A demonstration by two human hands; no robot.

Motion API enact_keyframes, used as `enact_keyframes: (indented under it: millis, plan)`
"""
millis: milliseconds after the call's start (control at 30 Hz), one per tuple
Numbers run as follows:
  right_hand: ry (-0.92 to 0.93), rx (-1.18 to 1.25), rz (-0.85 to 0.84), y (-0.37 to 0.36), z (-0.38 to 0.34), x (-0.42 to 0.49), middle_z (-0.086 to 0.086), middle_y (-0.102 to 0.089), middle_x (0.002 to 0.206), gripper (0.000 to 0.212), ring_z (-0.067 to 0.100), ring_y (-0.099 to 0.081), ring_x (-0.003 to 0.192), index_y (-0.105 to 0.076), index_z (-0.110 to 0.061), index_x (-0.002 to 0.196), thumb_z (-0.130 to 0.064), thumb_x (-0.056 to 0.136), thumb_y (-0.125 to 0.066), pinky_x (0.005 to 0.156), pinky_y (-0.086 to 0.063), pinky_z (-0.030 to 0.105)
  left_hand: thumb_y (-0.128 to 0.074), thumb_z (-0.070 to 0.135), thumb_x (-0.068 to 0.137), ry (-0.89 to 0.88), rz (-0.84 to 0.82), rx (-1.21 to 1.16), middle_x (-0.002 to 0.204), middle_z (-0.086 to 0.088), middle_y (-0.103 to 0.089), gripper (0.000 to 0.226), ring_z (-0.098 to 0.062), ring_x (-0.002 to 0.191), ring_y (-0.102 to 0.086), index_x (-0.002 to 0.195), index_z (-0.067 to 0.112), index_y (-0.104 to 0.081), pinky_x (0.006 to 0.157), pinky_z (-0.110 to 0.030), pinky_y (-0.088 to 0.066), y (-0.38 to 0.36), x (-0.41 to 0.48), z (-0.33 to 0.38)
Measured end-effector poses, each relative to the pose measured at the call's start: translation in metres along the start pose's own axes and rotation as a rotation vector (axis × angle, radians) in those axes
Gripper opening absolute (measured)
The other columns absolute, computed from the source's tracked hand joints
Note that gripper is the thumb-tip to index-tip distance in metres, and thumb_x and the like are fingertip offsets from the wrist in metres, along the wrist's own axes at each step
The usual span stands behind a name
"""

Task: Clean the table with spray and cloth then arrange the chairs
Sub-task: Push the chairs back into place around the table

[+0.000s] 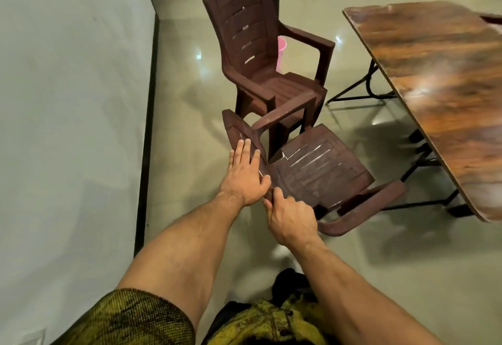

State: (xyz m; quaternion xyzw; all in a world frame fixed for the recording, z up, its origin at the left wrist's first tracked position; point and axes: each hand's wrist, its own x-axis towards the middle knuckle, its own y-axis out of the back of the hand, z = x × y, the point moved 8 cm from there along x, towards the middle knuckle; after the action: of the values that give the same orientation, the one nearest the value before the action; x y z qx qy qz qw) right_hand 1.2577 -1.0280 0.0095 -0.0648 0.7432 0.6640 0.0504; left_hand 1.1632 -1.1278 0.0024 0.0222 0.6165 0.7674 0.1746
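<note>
Near chair: a dark brown moulded plastic armchair (320, 165) stands on the glossy floor just left of the table, directly in front of both hands, its slatted seat facing the table.
Left hand: the left hand (245, 173) lies flat on the rear face of the backrest, fingers straight, thumb at the top rim.
Right hand: the right hand (290, 217) grips the same rim just beside the left, fingers curled round it.
Far chair: a matching brown plastic armchair (260, 54) stands beyond, touching the near one's armrest.
Table: a wood-grain tabletop on black metal legs (434, 86) is at the right.
Bucket: a pink plastic bucket (282, 51) sits behind the far chair.
</note>
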Motion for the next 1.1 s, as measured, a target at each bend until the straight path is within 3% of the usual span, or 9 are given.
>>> enact_keyframes:
  millis: [133,333,533,633,767,1100]
  plan:
    - [-0.093,0.017,0.047,0.014,0.015,0.024,0.012,-0.069,0.1,0.04,0.037,-0.067,0.086,-0.043,-0.019,0.11,-0.055,0.103,-0.025,0.061,-0.035,0.038,-0.04,0.051,0.094,-0.074,0.008,0.015,0.168,-0.018,0.011,0.081,-0.029,0.154,0.017,0.161,0.012,-0.015,0.126,-0.05,0.004,0.015,0.035,0.011]
    - [-0.186,0.033,0.091,0.008,0.045,0.045,0.006,-0.069,0.098,0.051,0.037,-0.067,0.085,-0.051,-0.024,0.106,-0.067,0.096,-0.025,0.065,-0.044,0.039,-0.027,0.065,0.097,-0.166,-0.149,0.204,0.167,-0.02,0.009,0.084,-0.032,0.154,0.016,0.16,0.011,-0.017,0.124,-0.051,0.008,0.0,0.072,0.02]
    - [-0.368,0.081,0.075,0.013,0.086,0.092,-0.002,-0.067,0.086,0.065,0.026,-0.066,0.076,-0.055,-0.03,0.093,-0.085,0.082,-0.023,0.066,-0.053,0.036,-0.02,0.07,0.096,-0.334,-0.146,0.257,0.168,-0.017,-0.005,0.085,-0.029,0.156,0.008,0.159,0.013,-0.023,0.124,-0.054,0.007,0.005,0.127,0.04]
    - [-0.447,0.134,0.028,0.014,0.093,0.11,-0.005,-0.066,0.087,0.07,0.023,-0.064,0.077,-0.055,-0.03,0.094,-0.09,0.079,-0.024,0.066,-0.052,0.036,-0.017,0.077,0.093,-0.489,-0.222,0.326,0.167,-0.014,-0.017,0.091,-0.027,0.156,-0.001,0.157,0.014,-0.029,0.122,-0.057,0.011,0.006,0.153,0.042]
    - [-0.464,0.14,0.031,0.019,0.091,0.112,-0.006,-0.066,0.086,0.073,0.021,-0.064,0.079,-0.054,-0.03,0.086,-0.094,0.077,-0.02,0.069,-0.053,0.037,-0.017,0.086,0.087,-0.664,-0.334,0.408,0.161,-0.006,-0.035,0.098,-0.022,0.153,-0.019,0.155,0.017,-0.035,0.124,-0.056,0.002,0.006,0.17,0.046]
    - [-0.635,0.018,0.063,0.024,0.075,0.101,-0.004,-0.067,0.089,0.072,0.021,-0.066,0.081,-0.05,-0.029,0.088,-0.091,0.08,-0.015,0.059,-0.041,0.033,-0.027,0.082,0.089,-0.766,-0.401,0.366,0.166,-0.004,-0.024,0.094,-0.021,0.155,-0.01,0.158,0.018,-0.027,0.124,-0.053,-0.001,0.011,0.172,0.048]
